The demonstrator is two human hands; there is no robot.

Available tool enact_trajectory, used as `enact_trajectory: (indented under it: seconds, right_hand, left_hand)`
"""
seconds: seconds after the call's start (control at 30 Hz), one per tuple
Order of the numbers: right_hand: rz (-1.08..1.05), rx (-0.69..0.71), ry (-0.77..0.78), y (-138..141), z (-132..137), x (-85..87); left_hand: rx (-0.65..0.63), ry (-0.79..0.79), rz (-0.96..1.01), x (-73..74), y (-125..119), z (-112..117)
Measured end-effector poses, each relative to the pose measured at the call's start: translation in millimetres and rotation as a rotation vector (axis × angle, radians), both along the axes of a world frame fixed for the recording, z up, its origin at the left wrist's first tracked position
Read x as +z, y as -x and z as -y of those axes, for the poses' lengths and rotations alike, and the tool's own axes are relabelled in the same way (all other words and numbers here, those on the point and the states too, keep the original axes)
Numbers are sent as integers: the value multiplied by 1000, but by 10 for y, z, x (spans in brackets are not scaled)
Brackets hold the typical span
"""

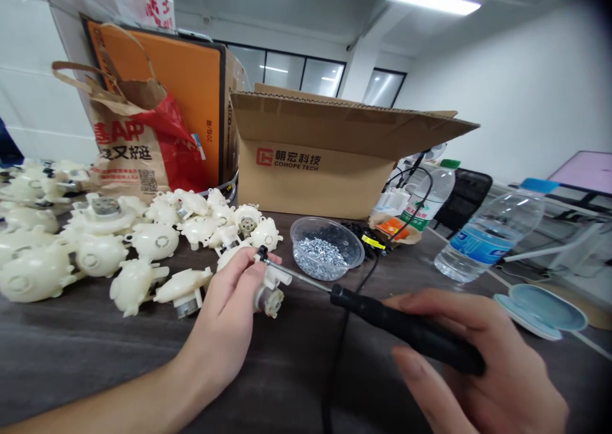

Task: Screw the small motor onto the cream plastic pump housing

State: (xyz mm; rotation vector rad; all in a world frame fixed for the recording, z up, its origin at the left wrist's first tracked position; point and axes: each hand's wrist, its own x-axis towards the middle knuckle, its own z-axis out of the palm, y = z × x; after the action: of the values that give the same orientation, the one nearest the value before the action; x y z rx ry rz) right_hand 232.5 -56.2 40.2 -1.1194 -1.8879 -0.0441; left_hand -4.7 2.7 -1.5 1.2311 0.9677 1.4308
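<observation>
Corded electric screwdriver [406, 325] reaching cream plastic motor housing [271, 299]
Left hand [229, 310] pinching housing between fingers; right hand [497, 383] gripping screwdriver handle firmly

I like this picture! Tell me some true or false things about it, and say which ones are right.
1. The left hand holds a cream plastic part. True.

2. The right hand holds scissors. False: it holds a black electric screwdriver.

3. The bowl with the screws in it is clear plastic. True.

4. The cardboard box is taped shut. False: its flaps stand open.
</observation>
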Motion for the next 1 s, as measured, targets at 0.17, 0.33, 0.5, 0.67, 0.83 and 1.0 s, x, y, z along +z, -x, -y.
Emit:
enact_trajectory:
  seconds: [0.17,0.33,0.5,0.67,0.83,1.0]
  right_hand:
    - [-15,-33,33,47,-70,44]
    - [-237,-1,164,3,-190,26]
    - [-293,33,214,7,-211,20]
    - [-337,88,297,-1,-224,27]
    - [-399,166,466,-2,-245,8]
    - [-452,226,572,46,-232,-112]
  left_hand:
    - [-33,96,202,35,-9,28]
    - [-40,142,232,52,-36,16]
    - [61,134,131,-3,-32,19]
    - [46,-29,3,67,47,58]
    - [37,-307,-172,163,92,112]
    - [17,-302,-150,182,78,138]
